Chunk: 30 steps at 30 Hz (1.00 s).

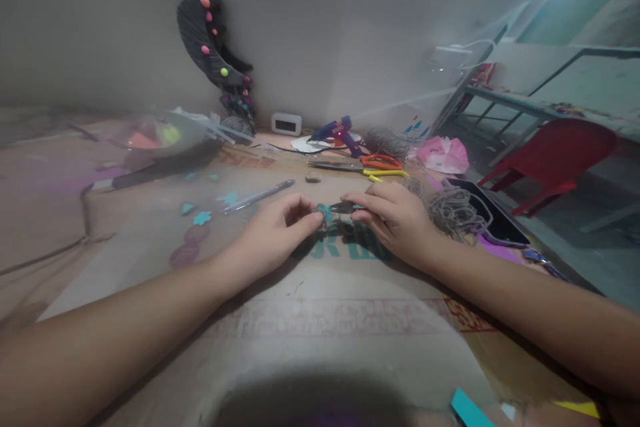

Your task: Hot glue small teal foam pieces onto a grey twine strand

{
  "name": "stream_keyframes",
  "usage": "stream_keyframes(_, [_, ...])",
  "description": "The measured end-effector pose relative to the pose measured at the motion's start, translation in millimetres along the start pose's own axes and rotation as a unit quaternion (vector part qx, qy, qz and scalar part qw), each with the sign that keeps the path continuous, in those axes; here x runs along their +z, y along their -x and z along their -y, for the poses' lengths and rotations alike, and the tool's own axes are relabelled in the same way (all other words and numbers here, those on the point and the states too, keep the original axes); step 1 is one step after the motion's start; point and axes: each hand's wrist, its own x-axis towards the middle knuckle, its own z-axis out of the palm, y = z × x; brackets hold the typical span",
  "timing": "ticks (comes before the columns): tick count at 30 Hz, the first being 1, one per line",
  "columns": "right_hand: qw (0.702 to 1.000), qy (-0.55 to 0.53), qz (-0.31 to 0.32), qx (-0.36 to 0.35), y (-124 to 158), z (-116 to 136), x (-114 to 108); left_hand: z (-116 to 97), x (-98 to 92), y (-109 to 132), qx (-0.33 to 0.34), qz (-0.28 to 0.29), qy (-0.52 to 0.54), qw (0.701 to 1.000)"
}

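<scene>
Teal-and-grey craft piece (326, 215), 1 in number, is mid-worktop (45, 227), beyond 1 teal strip (470, 407) and 1 yellow strip (577, 408) toward the near right corner. The left hand (283, 230) pinches it between thumb and fingers; the right hand's (395, 217) fingers are closed round 1 dark pointed tool (343, 207), tip at the piece. Along the right edge is 1 black tray (505, 230); whether the grey yarn (453, 210) at its rim lies inside, I cannot tell. Toward the left edge, 1 blurred bowl (197, 142) holds at least 2 colours of pieces, coral and lime. Farther off are 1 pair of orange-handled scissors (345, 165), then 1 pink bag (443, 155), contents hidden, near the far right corner; at the far edge, 1 blue glue gun (333, 129) and 1 white clock (287, 124).
</scene>
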Motion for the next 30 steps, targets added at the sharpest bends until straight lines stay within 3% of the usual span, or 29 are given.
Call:
stream_keyframes(22, [1.0, -0.011, 0.01, 0.005, -0.9, 0.6, 1.0, -2.1, -0.8, 0.7, 0.001, 0.011, -0.005, 1.0])
stream_keyframes(30, [0.999, -0.036, -0.021, 0.028, -1.6, 2.2, -2.1, -1.4, 0.2, -0.6, -0.005, 0.011, 0.01, 1.0])
